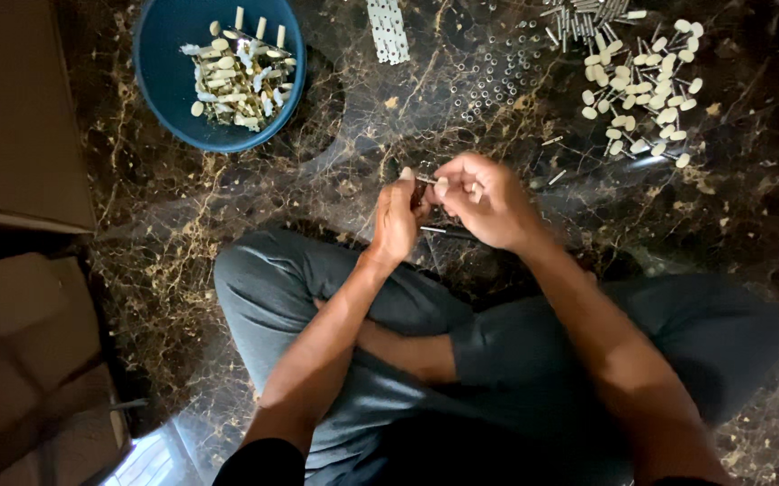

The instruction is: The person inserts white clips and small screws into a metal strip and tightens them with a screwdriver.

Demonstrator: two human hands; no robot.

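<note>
Dark marble floor point(227, 207); both hands point(448, 207) pinch a small pin point(427, 181) near a blue bowl point(164, 72).

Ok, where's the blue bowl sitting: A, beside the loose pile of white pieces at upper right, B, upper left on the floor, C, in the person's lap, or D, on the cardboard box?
B: the blue bowl stands on the dark marble floor at upper left, far from the loose pile.
</note>
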